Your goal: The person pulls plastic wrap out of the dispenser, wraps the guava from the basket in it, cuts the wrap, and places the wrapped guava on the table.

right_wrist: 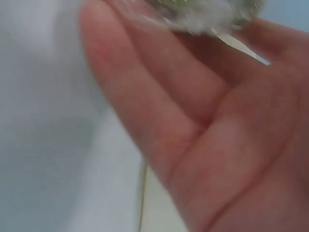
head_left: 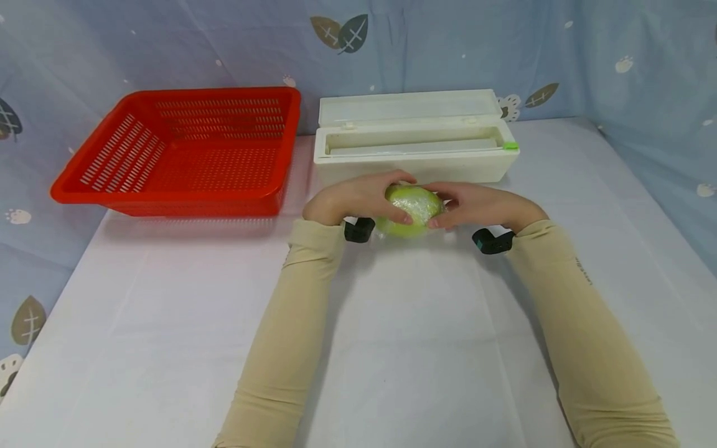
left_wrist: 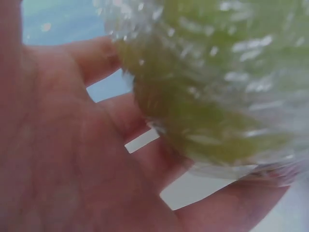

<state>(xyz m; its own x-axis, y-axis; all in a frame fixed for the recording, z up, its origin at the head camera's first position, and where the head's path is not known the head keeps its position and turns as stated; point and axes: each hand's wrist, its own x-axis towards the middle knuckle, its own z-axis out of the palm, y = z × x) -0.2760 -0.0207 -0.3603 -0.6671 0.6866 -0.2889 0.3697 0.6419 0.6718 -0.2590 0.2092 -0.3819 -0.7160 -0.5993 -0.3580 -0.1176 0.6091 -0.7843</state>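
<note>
Between both hands is a rounded yellow-green thing wrapped in shiny clear film [head_left: 413, 208]; whether it is a fruit or a vegetable, I cannot tell. My left hand [head_left: 364, 196] grips its left side, with the thumb towards me and fingers curving over the far side. From the right, my right hand [head_left: 478, 204] holds it between thumb and fingers. Up close in the left wrist view, creased film covers the green surface [left_wrist: 207, 96] against the fingers. Only the wrapped lower edge [right_wrist: 207, 17] shows in the right wrist view, at the fingers.
Just behind the hands stands a long white box [head_left: 414, 168] with its lid [head_left: 409, 109] raised and a slot along the top. A red slotted plastic basket [head_left: 185, 198] is at the back left. White cloth [head_left: 414, 348] covers the table; a blue patterned curtain [head_left: 448, 43] hangs behind.
</note>
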